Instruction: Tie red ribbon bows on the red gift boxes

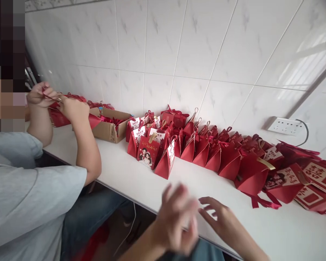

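My left hand (176,221) is raised over the table's front edge, smeared by motion, with its fingers partly curled. I cannot make out anything held in it. Close beside it, my right hand (220,219) hangs with bent fingers apart and nothing visible in them. Nearest beyond the hands are a red gift box (165,162) with sloping sides and another gift box (146,154) bearing a cartoon couple and a gold tab. A row of similar red gift boxes (209,154) with looped ribbons runs to the right.
At left a co-worker's hands (73,108) hold a thin red strip. Along the white table (141,190) stand a cardboard box (107,131) with red items and larger red boxes (317,195) at right. A socket strip (285,126) is on the tiled wall.
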`<state>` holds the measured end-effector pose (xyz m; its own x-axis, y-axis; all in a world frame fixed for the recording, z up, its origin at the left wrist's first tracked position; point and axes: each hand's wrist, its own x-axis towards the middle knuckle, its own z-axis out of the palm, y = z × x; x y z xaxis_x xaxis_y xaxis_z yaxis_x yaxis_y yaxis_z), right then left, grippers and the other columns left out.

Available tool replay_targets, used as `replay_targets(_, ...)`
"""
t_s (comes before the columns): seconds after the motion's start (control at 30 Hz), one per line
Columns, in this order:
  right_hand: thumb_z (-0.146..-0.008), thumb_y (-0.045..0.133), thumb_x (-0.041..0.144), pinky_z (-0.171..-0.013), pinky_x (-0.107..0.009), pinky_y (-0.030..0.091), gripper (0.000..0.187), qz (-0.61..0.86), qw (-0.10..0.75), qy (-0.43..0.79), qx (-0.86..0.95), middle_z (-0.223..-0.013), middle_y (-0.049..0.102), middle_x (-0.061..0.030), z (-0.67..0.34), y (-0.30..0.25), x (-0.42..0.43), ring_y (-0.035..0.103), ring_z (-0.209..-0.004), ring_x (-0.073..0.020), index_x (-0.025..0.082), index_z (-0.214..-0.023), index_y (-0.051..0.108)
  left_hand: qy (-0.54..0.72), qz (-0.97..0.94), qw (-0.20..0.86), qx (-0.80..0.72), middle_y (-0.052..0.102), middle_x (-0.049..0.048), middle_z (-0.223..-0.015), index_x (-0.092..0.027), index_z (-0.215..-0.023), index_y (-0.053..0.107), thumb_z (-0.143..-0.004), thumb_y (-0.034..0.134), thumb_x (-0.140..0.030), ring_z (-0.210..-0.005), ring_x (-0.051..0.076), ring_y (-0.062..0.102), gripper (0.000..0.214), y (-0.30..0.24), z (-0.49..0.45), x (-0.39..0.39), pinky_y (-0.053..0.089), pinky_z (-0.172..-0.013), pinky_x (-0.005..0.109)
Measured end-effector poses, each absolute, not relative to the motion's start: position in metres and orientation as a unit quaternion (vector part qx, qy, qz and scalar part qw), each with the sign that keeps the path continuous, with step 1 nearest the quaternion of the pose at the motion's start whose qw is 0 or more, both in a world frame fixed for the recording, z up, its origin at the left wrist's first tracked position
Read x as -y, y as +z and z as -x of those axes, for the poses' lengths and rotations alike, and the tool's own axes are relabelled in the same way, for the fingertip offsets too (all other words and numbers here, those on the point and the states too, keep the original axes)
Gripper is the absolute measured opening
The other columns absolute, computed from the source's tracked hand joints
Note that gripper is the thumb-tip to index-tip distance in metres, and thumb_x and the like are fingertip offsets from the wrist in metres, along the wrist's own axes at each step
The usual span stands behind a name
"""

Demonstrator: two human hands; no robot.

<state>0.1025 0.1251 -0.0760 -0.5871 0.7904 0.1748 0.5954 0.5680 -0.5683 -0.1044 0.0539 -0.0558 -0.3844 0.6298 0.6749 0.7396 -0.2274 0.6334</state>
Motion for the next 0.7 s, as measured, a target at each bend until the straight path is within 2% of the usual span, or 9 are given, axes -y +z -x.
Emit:
replay_targets(0.1,-0.090,0.046,0.040,-0.073,-0.032,0.059,0.024,0.361,0.269,0.250,0.858,-0.106,0.067,-0.0080,-0.071,-0.089,-0.112,0.069,-0.088,-0.0210,0.024,-0.101,0.061,-0.570,0.546,0.127,0.601,0.033,0.0169,-0.147,-0.022,-0.140,0.029,-0.086,0.057,-0.030,-0.138,0.033,0.029,0.061,-0.058,0.111,-0.087,0.034,-0.105,0.056)
replay_targets(0.13,-0.090,0.046,0.037,-0.075,-0.031,0.059,0.022,0.354,0.282,0.244,0.858,-0.110,0.065,-0.0080,-0.067,-0.093,-0.109,0.068,-0.091,-0.0209,0.025,-0.101,0.061,-0.570,0.539,0.150,0.601,0.033,0.0194,-0.147,-0.020,-0.141,0.025,-0.085,0.057,-0.030,-0.138,0.034,0.028,0.065,-0.057,0.116,-0.100,0.032,-0.106,0.056)
replay_targets(0.2,-0.090,0.047,0.032,-0.079,-0.032,0.058,0.019,0.347,0.300,0.233,0.857,-0.113,0.062,-0.0083,-0.065,-0.102,-0.105,0.067,-0.095,-0.0214,0.025,-0.099,0.062,-0.565,0.528,0.162,0.613,0.041,0.0219,-0.140,-0.016,-0.139,0.026,-0.083,0.059,-0.033,-0.133,0.035,0.037,0.068,-0.056,0.127,-0.124,0.033,-0.105,0.054)
replay_targets(0.27,-0.090,0.046,0.030,-0.080,-0.033,0.058,0.018,0.343,0.317,0.234,0.853,-0.110,0.062,-0.0091,-0.069,-0.108,-0.102,0.067,-0.096,-0.0221,0.025,-0.095,0.063,-0.574,0.521,0.107,0.623,0.050,0.0212,-0.132,-0.014,-0.135,0.032,-0.081,0.061,-0.034,-0.124,0.033,0.047,0.064,-0.057,0.135,-0.142,0.036,-0.103,0.051)
replay_targets(0.47,-0.091,0.045,0.028,-0.076,-0.030,0.058,0.017,0.320,0.368,0.245,0.838,-0.106,0.062,-0.0092,-0.093,-0.102,-0.113,0.066,-0.092,-0.0207,0.024,-0.094,0.061,-0.603,0.514,-0.100,0.602,0.063,0.0132,-0.106,-0.017,-0.104,0.052,-0.086,0.050,-0.035,-0.105,0.028,0.059,0.026,-0.061,0.139,-0.145,0.047,-0.089,0.044)
replay_targets(0.53,-0.091,0.048,0.028,-0.074,-0.031,0.058,0.015,0.329,0.401,0.216,0.827,-0.107,0.061,-0.0101,-0.104,-0.089,-0.130,0.065,-0.091,-0.0205,0.024,-0.101,0.059,-0.577,0.570,-0.170,0.560,0.066,0.0096,-0.098,-0.018,-0.099,0.055,-0.084,0.054,-0.037,-0.096,0.025,0.063,0.024,-0.058,0.134,-0.144,0.050,-0.084,0.039)
replay_targets(0.6,-0.089,0.052,0.030,-0.075,-0.035,0.058,0.023,0.345,0.456,0.183,0.800,-0.108,0.060,-0.0110,-0.113,-0.073,-0.154,0.063,-0.093,-0.0216,0.023,-0.111,0.053,-0.543,0.620,-0.260,0.504,0.068,0.0079,-0.095,-0.017,-0.098,0.057,-0.083,0.056,-0.040,-0.090,0.023,0.065,0.028,-0.054,0.125,-0.150,0.053,-0.079,0.035)
replay_targets(0.7,-0.088,0.056,0.036,-0.086,-0.042,0.053,0.037,0.324,0.507,0.207,0.771,-0.119,0.056,-0.0124,-0.120,-0.046,-0.191,0.057,-0.109,-0.0237,0.023,-0.120,0.045,-0.495,0.658,-0.359,0.439,0.070,0.0093,-0.097,-0.015,-0.101,0.059,-0.082,0.057,-0.046,-0.091,0.024,0.066,0.036,-0.049,0.107,-0.174,0.054,-0.079,0.034)
